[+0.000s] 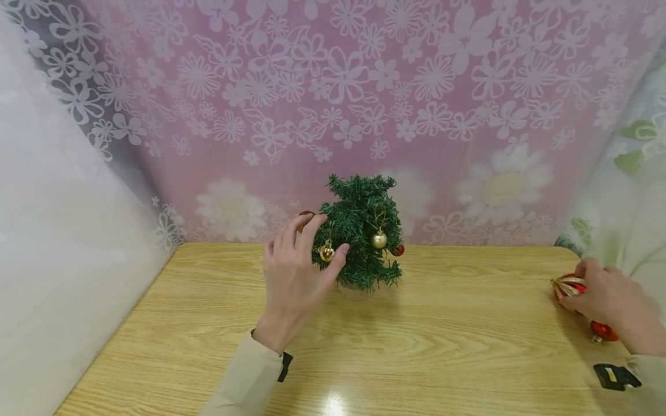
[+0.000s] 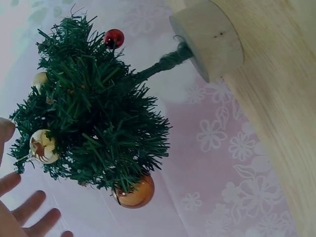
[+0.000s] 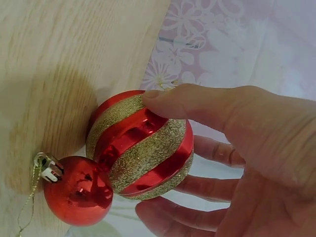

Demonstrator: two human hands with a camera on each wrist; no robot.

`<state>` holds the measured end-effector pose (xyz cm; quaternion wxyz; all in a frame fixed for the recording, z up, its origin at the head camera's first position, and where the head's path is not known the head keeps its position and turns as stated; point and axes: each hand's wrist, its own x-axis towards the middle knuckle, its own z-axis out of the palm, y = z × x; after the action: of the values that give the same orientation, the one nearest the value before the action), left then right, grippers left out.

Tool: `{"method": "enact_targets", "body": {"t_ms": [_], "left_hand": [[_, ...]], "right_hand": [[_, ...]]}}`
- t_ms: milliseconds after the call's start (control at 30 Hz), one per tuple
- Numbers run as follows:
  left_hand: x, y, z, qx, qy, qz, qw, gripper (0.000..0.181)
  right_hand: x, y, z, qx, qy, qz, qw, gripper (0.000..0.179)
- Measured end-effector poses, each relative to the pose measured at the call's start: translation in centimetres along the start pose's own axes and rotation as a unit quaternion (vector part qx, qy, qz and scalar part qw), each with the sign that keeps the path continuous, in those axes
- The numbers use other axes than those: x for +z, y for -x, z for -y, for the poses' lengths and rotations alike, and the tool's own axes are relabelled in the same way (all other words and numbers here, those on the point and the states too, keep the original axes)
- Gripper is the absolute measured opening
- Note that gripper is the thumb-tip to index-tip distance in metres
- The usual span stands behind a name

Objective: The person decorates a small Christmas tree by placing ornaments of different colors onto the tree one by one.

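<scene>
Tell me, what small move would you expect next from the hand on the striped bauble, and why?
Probably lifting it off the table. The right hand already has thumb and fingers curled round the red and gold glitter-striped ball ornament, which sits on the light wooden table beside a plain shiny red ball ornament. The left hand is at the small green artificial Christmas tree, seemingly steadying it.

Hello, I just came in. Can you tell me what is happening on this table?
A person is at a wooden table with a small green artificial tree that already carries gold and red baubles. The left hand rests with straight fingers against the tree's left side, beside a small gold bauble. At the table's right edge, the right hand grips a red ball with gold glitter stripes; a plain red ball lies touching it.
</scene>
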<state>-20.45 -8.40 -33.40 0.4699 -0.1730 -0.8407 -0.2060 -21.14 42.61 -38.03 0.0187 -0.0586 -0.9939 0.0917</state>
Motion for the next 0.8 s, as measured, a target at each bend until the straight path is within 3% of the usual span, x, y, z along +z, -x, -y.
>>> {"method": "enact_targets", "body": {"t_ms": [333,600,800], "left_hand": [[-0.1,0.5,0.7,0.082,0.064,-0.084,0.9910,0.040],[0.1,1.1,0.5,0.149,0.084,-0.075,0.9824,0.037],[0.4,1.4,0.2,0.191,0.084,-0.069,0.9757,0.033]], "right_hand": [[0.5,0.6,1.0,-0.011,-0.010,-0.064,0.9978,0.066],[0.7,0.9,2.9,-0.073,-0.092,-0.107,0.9873,0.070],[0.2,1.7,5.4,-0.127,-0.118,-0.141,0.9747,0.067]]}}
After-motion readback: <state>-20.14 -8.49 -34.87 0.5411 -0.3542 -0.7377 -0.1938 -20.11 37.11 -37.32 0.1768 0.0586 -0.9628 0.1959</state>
